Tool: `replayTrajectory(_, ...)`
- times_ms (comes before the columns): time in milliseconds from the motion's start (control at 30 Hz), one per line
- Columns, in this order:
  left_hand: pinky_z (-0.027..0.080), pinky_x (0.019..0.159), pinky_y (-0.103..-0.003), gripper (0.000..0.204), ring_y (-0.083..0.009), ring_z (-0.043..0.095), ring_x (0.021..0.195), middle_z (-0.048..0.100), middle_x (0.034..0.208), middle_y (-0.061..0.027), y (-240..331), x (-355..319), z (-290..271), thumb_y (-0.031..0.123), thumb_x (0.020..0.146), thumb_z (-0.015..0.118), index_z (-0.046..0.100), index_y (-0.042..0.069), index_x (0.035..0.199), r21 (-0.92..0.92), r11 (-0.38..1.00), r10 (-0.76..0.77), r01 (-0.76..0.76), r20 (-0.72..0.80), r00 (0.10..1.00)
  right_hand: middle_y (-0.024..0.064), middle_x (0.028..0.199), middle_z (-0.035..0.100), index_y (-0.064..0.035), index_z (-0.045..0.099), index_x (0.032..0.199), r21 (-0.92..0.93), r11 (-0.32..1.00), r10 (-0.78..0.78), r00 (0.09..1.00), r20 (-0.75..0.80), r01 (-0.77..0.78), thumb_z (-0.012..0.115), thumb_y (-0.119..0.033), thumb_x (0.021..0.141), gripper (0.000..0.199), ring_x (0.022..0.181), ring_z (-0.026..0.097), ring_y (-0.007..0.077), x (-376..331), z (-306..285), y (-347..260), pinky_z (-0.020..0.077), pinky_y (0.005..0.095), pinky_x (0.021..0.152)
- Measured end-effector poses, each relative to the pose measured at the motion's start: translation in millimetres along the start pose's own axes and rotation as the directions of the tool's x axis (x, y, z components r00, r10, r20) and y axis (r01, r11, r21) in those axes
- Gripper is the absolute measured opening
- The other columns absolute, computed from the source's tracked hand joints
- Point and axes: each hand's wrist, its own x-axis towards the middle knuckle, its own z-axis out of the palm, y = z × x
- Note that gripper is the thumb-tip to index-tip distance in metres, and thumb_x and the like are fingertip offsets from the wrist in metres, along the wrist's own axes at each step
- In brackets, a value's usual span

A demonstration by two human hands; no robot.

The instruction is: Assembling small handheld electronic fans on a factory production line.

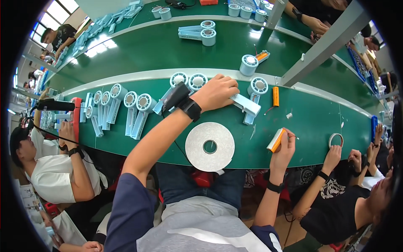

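Plainly — battery (275, 144) in right hand (285, 147)

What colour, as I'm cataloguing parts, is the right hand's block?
The block is orange and white; head view.

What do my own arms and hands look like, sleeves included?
The left hand and right hand are gloveless. Each wrist has a black band, and a black boxy device sits beside the left one. The short sleeves are navy; the right shows a white patch.

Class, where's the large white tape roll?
In the head view, the large tape roll lies at the green table's near edge, left of the right hand.
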Motion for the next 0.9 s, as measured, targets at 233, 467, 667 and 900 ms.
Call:
replayTrajectory(233,0.049,0.085,-0.043,0.018,-0.0272,0.068,0.088,0.068,0.08,-0.0089,68,-93,-122,0.011,0.075,0.071,0.064,0.005,0.091,0.078,0.942,-0.327,0.326,0.43,0.842,0.005,0.107,0.059,-0.0011,0.056,0.12,-0.004,0.999,-0.052,0.985,0.166,0.053,0.053,-0.016,0.105,0.021,0.094,0.058,0.0099,-66,5,-35,0.0483,0.0247,0.085)
replayTrajectory(467,0.048,0.064,-0.04,0.007,-0.0266,0.064,0.075,0.064,0.067,-0.008,86,-249,-107,0.012,0.074,0.068,0.065,0.006,0.073,0.245,0.946,-0.307,0.214,0.45,0.838,0.0026,0.102,0.058,-0.002,0.055,0.124,-0.021,0.999,0.051,0.866,0.498,-0.046,0.052,-0.018,0.106,0.024,0.088,0.056,0.0073,-179,125,4,0.0468,0.0218,0.076)
replayTrajectory(667,0.044,0.069,-0.035,0.006,-0.0192,0.06,0.075,0.063,0.069,-0.0025,112,-302,-94,0.013,0.076,0.067,0.067,0.009,0.071,0.389,0.905,-0.301,0.173,0.297,0.906,0.0049,0.105,0.061,-0.0032,0.053,0.127,0.003,0.996,0.076,0.91,0.408,-0.085,0.053,-0.02,0.106,0.026,0.088,0.058,0.0078,-229,188,59,0.0477,0.0211,0.073)
replayTrajectory(900,0.041,0.072,-0.036,0.008,-0.0188,0.059,0.075,0.062,0.069,-0.0002,80,-371,-69,0.014,0.08,0.066,0.064,0.011,0.074,0.29,0.906,-0.311,0.309,-0.04,0.95,0.0076,0.108,0.063,-0.0021,0.051,0.128,-0.239,0.892,-0.211,0.82,0.532,0.385,0.055,-0.016,0.105,0.027,0.089,0.061,0.01,-224,201,101,0.0504,0.0241,0.073)
